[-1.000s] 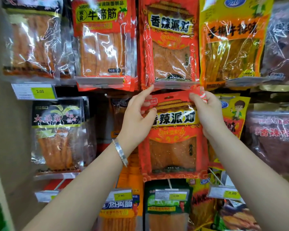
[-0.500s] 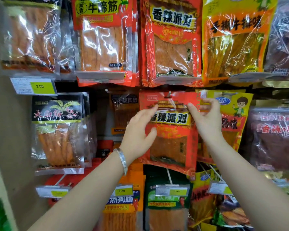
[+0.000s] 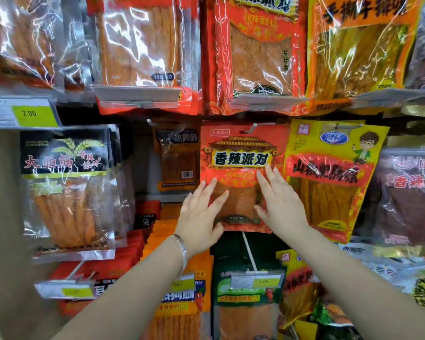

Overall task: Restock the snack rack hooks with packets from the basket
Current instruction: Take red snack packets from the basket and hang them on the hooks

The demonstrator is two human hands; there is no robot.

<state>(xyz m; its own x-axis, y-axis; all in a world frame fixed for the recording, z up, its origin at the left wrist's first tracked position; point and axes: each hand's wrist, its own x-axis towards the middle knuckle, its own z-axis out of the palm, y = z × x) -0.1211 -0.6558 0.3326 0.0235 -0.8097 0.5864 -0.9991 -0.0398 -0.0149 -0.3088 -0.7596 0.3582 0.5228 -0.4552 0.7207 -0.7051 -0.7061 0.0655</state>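
Observation:
A red snack packet (image 3: 241, 153) with a yellow-framed black label hangs from a metal rack hook (image 3: 252, 127) in the middle row. My left hand (image 3: 201, 217) lies flat with straight fingers on the packet's lower left part. My right hand (image 3: 277, 202) lies flat on its lower right part, fingers straight and pointing up. Neither hand grips anything. The basket is out of view.
A yellow packet (image 3: 329, 173) hangs right of the red one, a dark orange packet (image 3: 179, 158) left and further back beside a bare hook (image 3: 149, 121). A black-topped packet (image 3: 66, 187) hangs far left. More packets fill the rows above and below, with price tags (image 3: 22, 114).
Both hands let go of the red packet's top edge after it went onto the hook. They slid down and now lie flat on its lower half.

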